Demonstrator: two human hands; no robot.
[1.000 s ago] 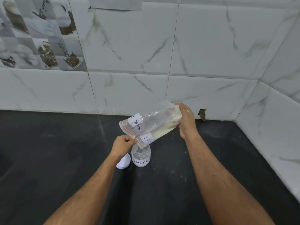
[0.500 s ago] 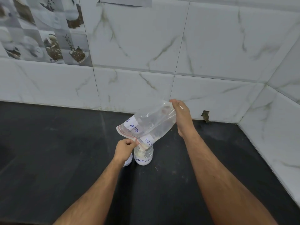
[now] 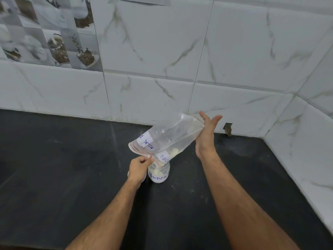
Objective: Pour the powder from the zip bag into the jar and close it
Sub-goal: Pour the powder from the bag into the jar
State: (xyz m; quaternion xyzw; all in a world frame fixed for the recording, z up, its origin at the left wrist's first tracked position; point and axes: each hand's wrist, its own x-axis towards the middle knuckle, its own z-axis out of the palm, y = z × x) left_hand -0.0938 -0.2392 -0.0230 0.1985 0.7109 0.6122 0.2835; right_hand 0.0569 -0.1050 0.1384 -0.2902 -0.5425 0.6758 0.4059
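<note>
On a dark desk [image 3: 72,177] backed by marble-look wall tiles [image 3: 234,51], a clear zip bag [image 3: 167,138] tilts mouth-down over a small open jar [image 3: 159,173]. The right hand [image 3: 206,138] lies flat against the bag's raised bottom end, fingers [image 3: 204,117] spread straight. The left hand [image 3: 137,167] pinches the bag's zip edge just above the jar, where clumped white powder [image 3: 172,152] gathers beside its fingertips.

L hand [image 3: 138,167] low, fingers curled tight, thumb + index pinched together, forearm running up from bottom centre. R hand [image 3: 205,138] higher and to the right, palm flat, fingers straight and spread, pointing up, thumb apart; forearm angled in from lower right.
</note>
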